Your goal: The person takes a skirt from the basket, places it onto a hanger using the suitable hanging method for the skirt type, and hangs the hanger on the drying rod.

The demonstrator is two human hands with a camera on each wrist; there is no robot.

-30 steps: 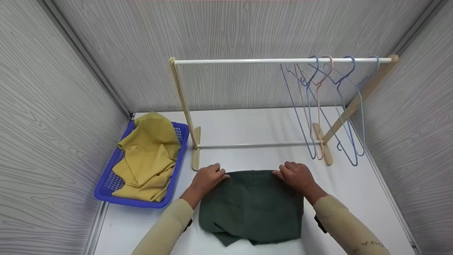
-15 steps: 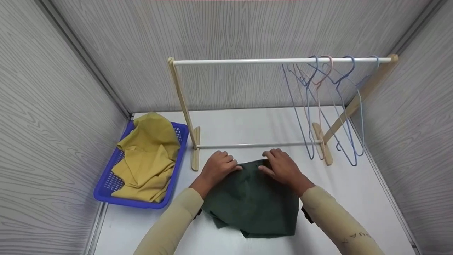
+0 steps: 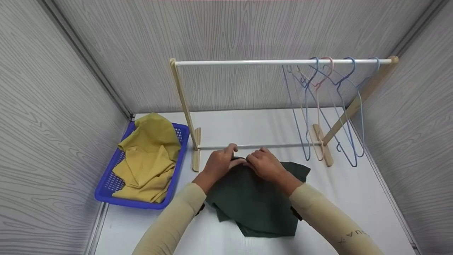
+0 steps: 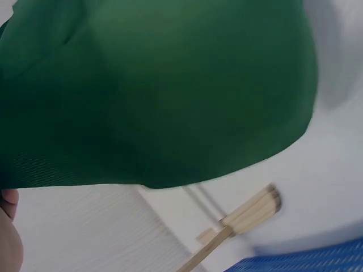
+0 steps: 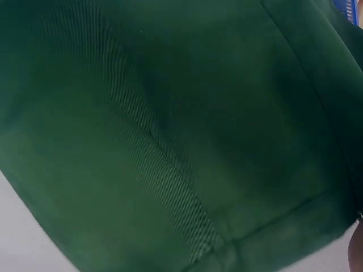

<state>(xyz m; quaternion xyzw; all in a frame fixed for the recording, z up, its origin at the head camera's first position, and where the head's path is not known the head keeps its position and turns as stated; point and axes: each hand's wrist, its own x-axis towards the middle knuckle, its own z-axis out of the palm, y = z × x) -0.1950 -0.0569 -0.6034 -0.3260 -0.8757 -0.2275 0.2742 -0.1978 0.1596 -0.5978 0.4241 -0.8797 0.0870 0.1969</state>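
1. While your left hand (image 3: 217,165) and right hand (image 3: 266,165) were far apart a second ago, now they're side by side at the top edge of the green cloth (image 3: 258,207).
2. Your right hand has curled fingers, pinching that edge. Your left hand seems to pinch it too, with one finger sticking up.
3. The green cloth lies below your hands, and one corner now pokes out to the right of your right hand.
4. So its top edge looks bunched, not pulled straight.
5. Left of your left hand, the blue basket (image 3: 132,203) and yellow cloth (image 3: 147,168) look the same. Hangers (image 3: 353,67) still hang up and right of your right hand.
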